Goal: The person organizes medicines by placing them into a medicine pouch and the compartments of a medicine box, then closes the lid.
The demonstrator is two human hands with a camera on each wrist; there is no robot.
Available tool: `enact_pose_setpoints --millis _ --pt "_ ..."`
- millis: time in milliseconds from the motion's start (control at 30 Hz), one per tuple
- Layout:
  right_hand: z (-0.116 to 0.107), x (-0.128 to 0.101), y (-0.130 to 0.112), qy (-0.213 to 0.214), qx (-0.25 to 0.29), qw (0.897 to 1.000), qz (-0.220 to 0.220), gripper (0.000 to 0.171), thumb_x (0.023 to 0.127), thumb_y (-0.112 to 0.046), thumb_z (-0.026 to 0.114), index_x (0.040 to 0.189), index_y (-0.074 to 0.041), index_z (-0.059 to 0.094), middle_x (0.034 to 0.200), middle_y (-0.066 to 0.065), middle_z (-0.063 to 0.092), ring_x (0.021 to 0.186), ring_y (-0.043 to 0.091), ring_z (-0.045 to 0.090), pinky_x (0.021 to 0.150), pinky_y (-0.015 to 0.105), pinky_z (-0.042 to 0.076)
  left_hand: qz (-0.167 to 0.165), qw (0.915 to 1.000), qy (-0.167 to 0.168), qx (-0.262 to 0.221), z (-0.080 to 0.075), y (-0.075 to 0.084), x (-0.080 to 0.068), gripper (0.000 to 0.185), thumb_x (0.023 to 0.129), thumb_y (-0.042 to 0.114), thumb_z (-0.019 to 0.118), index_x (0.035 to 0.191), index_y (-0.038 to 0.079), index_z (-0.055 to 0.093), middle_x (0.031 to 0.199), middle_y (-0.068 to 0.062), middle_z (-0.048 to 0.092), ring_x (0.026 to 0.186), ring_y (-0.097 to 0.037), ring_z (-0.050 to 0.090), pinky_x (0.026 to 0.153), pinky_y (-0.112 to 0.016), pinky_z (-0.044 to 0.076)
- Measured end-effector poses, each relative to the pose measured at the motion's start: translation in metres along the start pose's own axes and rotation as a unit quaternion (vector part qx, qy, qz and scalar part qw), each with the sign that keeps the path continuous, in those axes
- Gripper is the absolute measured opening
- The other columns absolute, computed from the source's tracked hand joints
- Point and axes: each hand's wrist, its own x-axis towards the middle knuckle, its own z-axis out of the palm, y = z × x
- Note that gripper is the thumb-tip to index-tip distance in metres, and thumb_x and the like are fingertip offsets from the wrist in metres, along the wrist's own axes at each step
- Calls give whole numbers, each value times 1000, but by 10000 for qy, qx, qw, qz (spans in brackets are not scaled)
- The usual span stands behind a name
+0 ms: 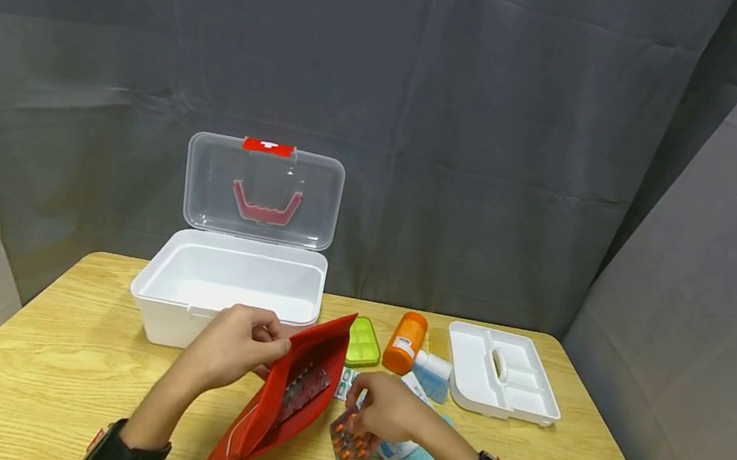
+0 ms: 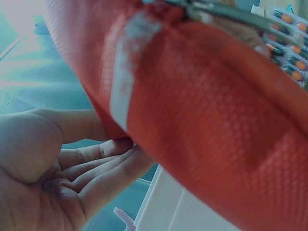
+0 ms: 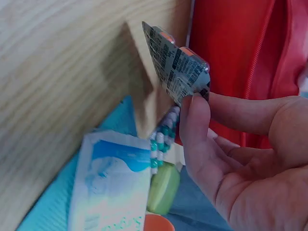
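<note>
My left hand [image 1: 237, 347] pinches the edge of a red zippered pouch [image 1: 249, 425], holding it tilted with its mouth open to the right. Inside the pouch lies a blister pack [image 1: 303, 394]. To the right of it, my right hand [image 1: 389, 407] pinches a blister pack of orange capsules [image 1: 349, 451], just above the table. The right wrist view shows the printed foil back of this capsule pack [image 3: 175, 65] between thumb and fingers. Beneath and beyond that hand are a pack of green-and-white capsules [image 3: 163, 137], a white-and-blue packet [image 3: 113, 178] and a light-blue cloth-like sheet [image 1: 424, 459].
Behind the pouch stands a white first-aid box [image 1: 159, 311], its clear lid [image 1: 212, 184] raised. Further right are a green pill case [image 1: 363, 343], an orange bottle [image 1: 405, 341], a white-capped blue bottle [image 1: 431, 376] and a white compartment tray [image 1: 469, 390] on the wooden table [image 1: 37, 372].
</note>
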Motion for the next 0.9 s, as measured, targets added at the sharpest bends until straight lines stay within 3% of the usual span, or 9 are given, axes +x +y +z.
enact_pose_setpoints --millis 233,400,733,900 --pt "-15 0 -5 200 98 9996 -197 15 84 6 71 97 2 64 69 11 66 51 21 66 53 44 61 58 10000 -39 -54 -1 0 0 12 91 12 67 88 2 70 77 -7 74 63 -16 72 58 -31 62" --pt "-27 -2 -13 302 -66 9991 -289 15 85 5 70 97 5 63 69 10 68 51 21 66 51 37 60 -5 10000 -38 -2 0 -1 1 11 92 12 66 87 2 70 76 -6 74 62 -17 72 59 -31 62" --pt "-48 -1 -36 643 -466 9968 -52 14 85 0 69 98 1 63 71 8 65 49 16 62 50 30 58 -59 10000 -28 61 0 -1 1 11 92 11 65 86 3 69 75 -6 74 62 -17 72 59 -31 62" --pt "-53 1 -44 776 -229 9967 -33 18 85 0 69 100 2 61 75 10 65 54 17 65 52 31 59 -19 10000 -51 18 -1 1 0 12 91 13 66 88 2 70 77 -6 74 62 -17 72 59 -31 62"
